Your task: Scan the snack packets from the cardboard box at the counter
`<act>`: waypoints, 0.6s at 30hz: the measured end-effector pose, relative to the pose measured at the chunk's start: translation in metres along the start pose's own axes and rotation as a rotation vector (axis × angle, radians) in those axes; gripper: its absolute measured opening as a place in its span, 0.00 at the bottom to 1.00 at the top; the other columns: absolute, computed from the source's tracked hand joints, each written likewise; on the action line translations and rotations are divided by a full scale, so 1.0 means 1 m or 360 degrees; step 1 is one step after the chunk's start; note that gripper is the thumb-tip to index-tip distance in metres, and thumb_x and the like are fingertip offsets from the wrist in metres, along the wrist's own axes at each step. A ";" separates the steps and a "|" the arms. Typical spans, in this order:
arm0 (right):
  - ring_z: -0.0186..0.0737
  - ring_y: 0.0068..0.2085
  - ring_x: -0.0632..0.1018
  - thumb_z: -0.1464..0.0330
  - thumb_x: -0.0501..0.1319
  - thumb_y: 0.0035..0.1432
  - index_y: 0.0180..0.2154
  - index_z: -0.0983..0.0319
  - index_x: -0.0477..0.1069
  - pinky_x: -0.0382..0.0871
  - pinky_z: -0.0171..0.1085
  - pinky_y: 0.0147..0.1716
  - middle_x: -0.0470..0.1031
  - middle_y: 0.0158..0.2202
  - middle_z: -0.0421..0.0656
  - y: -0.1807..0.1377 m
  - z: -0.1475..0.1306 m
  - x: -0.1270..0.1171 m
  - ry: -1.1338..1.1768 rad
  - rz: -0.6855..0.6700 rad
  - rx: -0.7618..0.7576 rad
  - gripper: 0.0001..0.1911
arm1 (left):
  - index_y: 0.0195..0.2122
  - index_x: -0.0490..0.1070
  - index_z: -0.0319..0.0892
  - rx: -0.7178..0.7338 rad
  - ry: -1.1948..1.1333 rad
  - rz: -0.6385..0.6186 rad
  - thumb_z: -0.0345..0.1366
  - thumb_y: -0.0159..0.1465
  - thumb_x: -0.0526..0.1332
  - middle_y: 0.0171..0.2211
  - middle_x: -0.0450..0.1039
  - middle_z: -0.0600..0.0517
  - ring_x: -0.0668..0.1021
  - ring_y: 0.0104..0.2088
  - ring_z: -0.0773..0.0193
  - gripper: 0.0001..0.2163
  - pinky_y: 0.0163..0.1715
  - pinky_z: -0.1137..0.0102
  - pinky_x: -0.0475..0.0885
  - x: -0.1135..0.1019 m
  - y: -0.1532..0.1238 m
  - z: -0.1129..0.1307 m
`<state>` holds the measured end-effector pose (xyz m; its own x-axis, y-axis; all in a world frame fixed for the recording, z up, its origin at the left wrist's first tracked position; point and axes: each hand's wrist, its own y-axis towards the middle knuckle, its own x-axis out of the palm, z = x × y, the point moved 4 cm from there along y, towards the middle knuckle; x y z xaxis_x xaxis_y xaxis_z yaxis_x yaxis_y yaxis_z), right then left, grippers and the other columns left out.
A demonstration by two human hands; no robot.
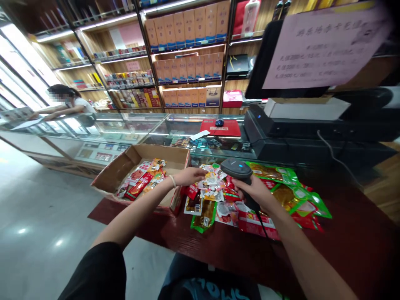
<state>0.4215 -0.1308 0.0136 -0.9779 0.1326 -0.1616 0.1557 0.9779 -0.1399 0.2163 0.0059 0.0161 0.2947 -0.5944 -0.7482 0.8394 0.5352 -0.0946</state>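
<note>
My right hand [256, 191] is wrapped round the handle of a black barcode scanner [236, 168], whose head points left over a heap of snack packets [225, 200] on the dark red counter [343, 233]. My left hand [189, 176] reaches across and pinches a small white and red packet [210, 179] at the top of the heap, just under the scanner head. The scanner's cable runs down past my right wrist.
An open cardboard box [125, 166] with several snack packets stands left of the heap. A black till with a screen [296, 125] sits behind at right. Glass display counters [131, 125] and stocked shelves lie beyond. Another person leans on the far left counter [67, 102].
</note>
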 end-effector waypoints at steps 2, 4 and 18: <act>0.33 0.14 0.67 0.52 0.65 0.52 0.26 0.62 0.67 0.61 0.33 0.15 0.68 0.14 0.38 0.009 -0.007 0.010 -0.0066 -0.0028 0.0020 0.20 | 0.53 0.73 0.43 0.0013 -0.0068 0.0157 0.40 0.64 0.57 0.50 0.77 0.48 0.78 0.48 0.57 0.17 0.49 0.67 0.70 -0.015 -0.016 -0.005; 0.33 0.14 0.68 0.52 0.65 0.53 0.28 0.62 0.68 0.62 0.33 0.15 0.69 0.14 0.39 0.019 -0.018 0.025 -0.0128 -0.0087 0.0013 0.19 | 0.51 0.74 0.44 -0.0038 -0.0165 0.0327 0.40 0.64 0.57 0.48 0.78 0.49 0.79 0.46 0.58 0.16 0.47 0.68 0.71 -0.032 -0.033 -0.018; 0.34 0.13 0.68 0.60 0.63 0.55 0.32 0.60 0.66 0.62 0.33 0.13 0.69 0.14 0.37 0.104 -0.071 0.183 -0.0103 -0.0613 -0.0225 0.11 | 0.50 0.73 0.40 -0.0748 0.0048 0.0904 0.37 0.62 0.58 0.47 0.77 0.47 0.79 0.44 0.61 0.16 0.45 0.71 0.72 -0.117 -0.122 -0.199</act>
<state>0.2489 0.0070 0.0390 -0.9494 -0.2537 -0.1851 -0.2452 0.9671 -0.0675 -0.0121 0.1299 -0.0154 0.6072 -0.1356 -0.7829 0.2746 0.9604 0.0466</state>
